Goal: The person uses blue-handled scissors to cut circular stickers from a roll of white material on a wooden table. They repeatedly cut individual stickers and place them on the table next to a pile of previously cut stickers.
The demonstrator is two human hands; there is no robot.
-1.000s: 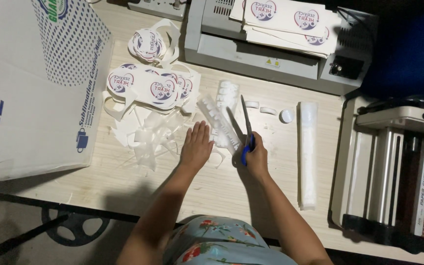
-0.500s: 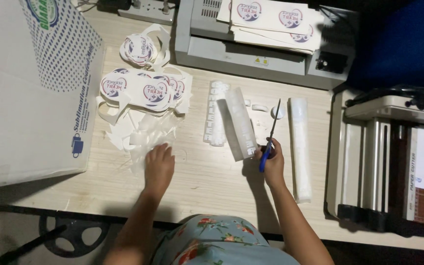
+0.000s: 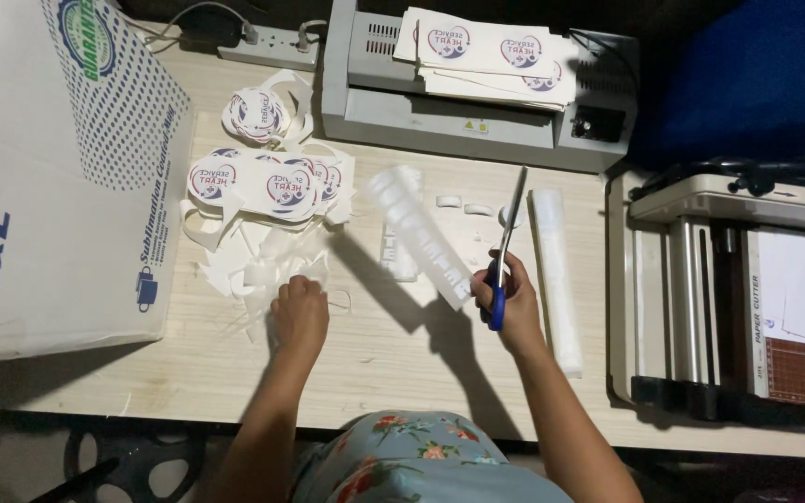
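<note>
My right hand (image 3: 507, 300) grips blue-handled scissors (image 3: 503, 256), blades pointing away from me, and also pinches the near end of a long white paper strip (image 3: 418, 233) that rises off the table. My left hand (image 3: 299, 310) is closed over white paper scraps (image 3: 255, 265) at the near edge of a pile. Beyond it lie several round printed stickers (image 3: 272, 182) cut from sheets.
A laminator (image 3: 449, 121) with printed sheets (image 3: 496, 51) on top stands at the back. A paper cutter (image 3: 747, 298) fills the right side. A large white carton (image 3: 48, 177) is at the left. A narrow white strip (image 3: 556, 275) lies beside my right hand.
My left hand moved left, from the strip by the scissors to the scrap pile. My right hand lifted the long strip together with the scissors.
</note>
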